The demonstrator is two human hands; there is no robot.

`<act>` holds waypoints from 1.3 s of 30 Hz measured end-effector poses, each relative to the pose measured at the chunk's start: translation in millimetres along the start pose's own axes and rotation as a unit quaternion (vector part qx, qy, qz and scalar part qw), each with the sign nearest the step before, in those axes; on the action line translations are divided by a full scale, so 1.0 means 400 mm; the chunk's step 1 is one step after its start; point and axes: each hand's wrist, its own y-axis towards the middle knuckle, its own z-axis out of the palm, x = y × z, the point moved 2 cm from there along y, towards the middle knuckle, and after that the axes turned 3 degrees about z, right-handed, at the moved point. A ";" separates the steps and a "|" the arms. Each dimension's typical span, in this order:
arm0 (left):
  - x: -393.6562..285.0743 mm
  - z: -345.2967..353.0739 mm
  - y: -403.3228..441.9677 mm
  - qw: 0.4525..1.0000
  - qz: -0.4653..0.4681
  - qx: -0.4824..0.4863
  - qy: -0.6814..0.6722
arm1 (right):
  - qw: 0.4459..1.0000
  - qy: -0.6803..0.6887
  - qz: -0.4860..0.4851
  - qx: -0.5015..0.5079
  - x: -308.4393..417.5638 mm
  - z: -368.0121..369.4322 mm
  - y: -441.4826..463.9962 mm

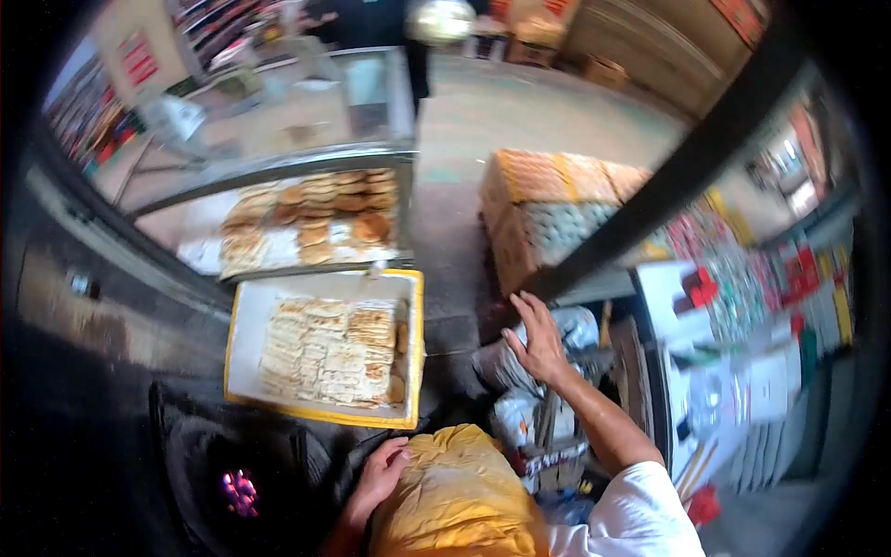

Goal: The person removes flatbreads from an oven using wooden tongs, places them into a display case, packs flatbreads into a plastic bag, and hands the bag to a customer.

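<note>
My right hand reaches forward with its fingers apart and nothing in them, beside the lower end of a dark post. Low in the view, my left hand rests at the edge of a yellow cloth over my front, its fingers curled; whether it grips anything is hidden. In front of it stands a white foam box with a yellow rim, holding rows of pale flatbreads. Behind the box, browned round breads lie in a glass display case.
Stacked cartons with wrapped goods stand beyond the post. At right is a white table with bottles and packets. Plastic bags lie below my right arm. A fire glows in a dark opening at lower left.
</note>
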 end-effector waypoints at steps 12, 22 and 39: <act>-0.013 0.264 -0.069 0.968 -0.113 0.212 0.069 | 0.871 -0.123 0.437 -0.186 -0.486 -0.318 -0.948; 0.131 0.597 -0.134 0.948 -0.106 0.255 0.160 | 0.811 -0.224 0.451 -0.299 -0.885 -0.611 -1.128; 0.146 0.863 -0.232 0.911 -0.142 0.269 0.277 | 0.704 -0.019 0.613 -0.358 -1.360 -0.684 -1.350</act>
